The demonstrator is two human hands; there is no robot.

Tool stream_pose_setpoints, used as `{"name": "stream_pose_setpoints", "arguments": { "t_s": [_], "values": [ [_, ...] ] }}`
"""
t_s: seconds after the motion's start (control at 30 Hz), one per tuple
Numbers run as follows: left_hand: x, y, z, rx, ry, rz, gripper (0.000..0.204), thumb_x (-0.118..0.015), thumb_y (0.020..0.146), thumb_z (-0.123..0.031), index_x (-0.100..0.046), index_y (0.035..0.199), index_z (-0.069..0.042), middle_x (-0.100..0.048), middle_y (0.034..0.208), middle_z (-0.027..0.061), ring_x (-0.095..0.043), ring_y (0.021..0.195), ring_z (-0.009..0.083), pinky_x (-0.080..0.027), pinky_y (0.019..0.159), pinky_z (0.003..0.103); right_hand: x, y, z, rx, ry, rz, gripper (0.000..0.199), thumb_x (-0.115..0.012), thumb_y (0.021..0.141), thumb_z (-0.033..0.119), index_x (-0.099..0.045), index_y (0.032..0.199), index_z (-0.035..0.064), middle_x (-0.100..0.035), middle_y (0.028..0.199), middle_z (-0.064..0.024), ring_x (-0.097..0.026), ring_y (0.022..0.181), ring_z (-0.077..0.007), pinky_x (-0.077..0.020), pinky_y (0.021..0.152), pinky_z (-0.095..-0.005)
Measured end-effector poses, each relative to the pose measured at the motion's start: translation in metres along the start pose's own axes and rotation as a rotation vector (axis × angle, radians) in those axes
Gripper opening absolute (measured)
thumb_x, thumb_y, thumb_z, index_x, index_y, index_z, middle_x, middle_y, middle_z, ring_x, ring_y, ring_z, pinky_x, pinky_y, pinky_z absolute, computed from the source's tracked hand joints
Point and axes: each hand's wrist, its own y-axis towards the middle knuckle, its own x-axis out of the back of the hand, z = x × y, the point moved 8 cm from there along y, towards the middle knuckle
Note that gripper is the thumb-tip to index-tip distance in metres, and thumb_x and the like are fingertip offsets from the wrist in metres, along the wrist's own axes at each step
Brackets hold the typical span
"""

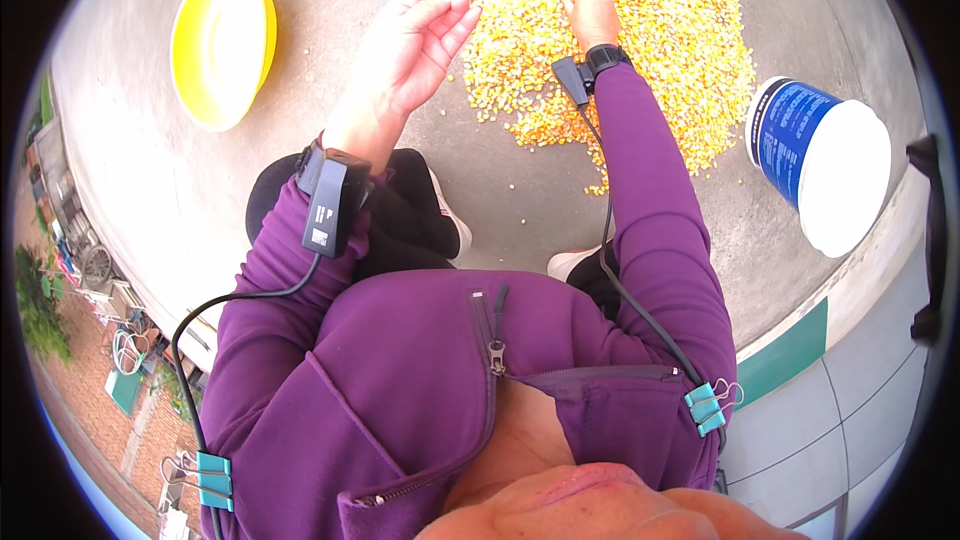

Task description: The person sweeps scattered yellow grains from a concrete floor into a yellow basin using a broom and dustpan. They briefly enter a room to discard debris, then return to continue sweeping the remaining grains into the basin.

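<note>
Well left of the corn pile [680, 40] sits a yellow basin [264, 50]. Just left of the pile, the left hand [422, 48] half-curls; any pinch cannot be told. On the pile, the right hand's [593, 16] grip is hidden. Right of it, a bucket [845, 180] bears a blue label [795, 132] with white print.

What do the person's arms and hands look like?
Long purple sleeves cover the arms. The left hand and right hand wear no gloves. Each wrist has a dark strap with a black box; the left box has small white markings. Black cables run up both arms, past teal clips near the shoulders.
</note>
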Motion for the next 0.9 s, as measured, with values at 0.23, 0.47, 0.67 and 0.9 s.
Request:
{"name": "stream_pose_setpoints", "arguments": {
  "t_s": [0.23,0.47,0.67,0.9],
  "values": [
    [-0.001,0.002,0.004,0.018,0.026,0.004,0.031,-0.044,0.083,-0.001,-0.039,0.113,0.003,-0.052,0.1,0.0089,-0.055,0.088,0.0124,-0.043,0.087,0.029,0.002,0.002,-0.011,-0.026,0.23,-0.046,0.009,-0.058,0.072,0.018,-0.058,0.075,0.01,-0.056,0.072,-0.0091,-0.054,0.068,-0.0266,-0.0438,0.06,-0.0364],
    [-0.004,0.003,0.011,0.028,0.072,-0.058,0.03,-0.045,0.083,-0.002,-0.04,0.112,0.003,-0.052,0.1,0.0082,-0.054,0.088,0.0122,-0.043,0.086,0.029,-0.001,-0.011,-0.042,-0.4,1.037,0.276,0.02,-0.058,0.078,0.021,-0.06,0.084,0.0021,-0.055,0.068,0.0024,-0.047,0.059,-0.0051,-0.0377,0.053,-0.019],
    [-0.009,0.008,0.02,0.035,0.062,-0.052,0.022,-0.049,0.082,-0.005,-0.049,0.103,0.001,-0.057,0.089,0.0075,-0.056,0.08,0.0129,-0.047,0.078,0.028,0.023,-0.015,-0.036,-0.422,1.114,0.303,0.019,-0.06,0.077,0.021,-0.06,0.087,0.0052,-0.056,0.073,0.0028,-0.048,0.065,-0.0043,-0.0382,0.055,-0.0187],
    [-0.009,0.007,0.032,0.094,0.139,-0.113,0.027,-0.046,0.083,-0.003,-0.044,0.109,0.002,-0.053,0.101,0.0078,-0.054,0.088,0.0143,-0.044,0.085,0.028,0.069,-0.019,0.02,-0.341,1.366,0.418,0.014,-0.057,0.08,0.016,-0.058,0.09,0.0067,-0.055,0.075,0.0034,-0.046,0.063,-0.0031,-0.0378,0.056,-0.0157]
  ]
}}
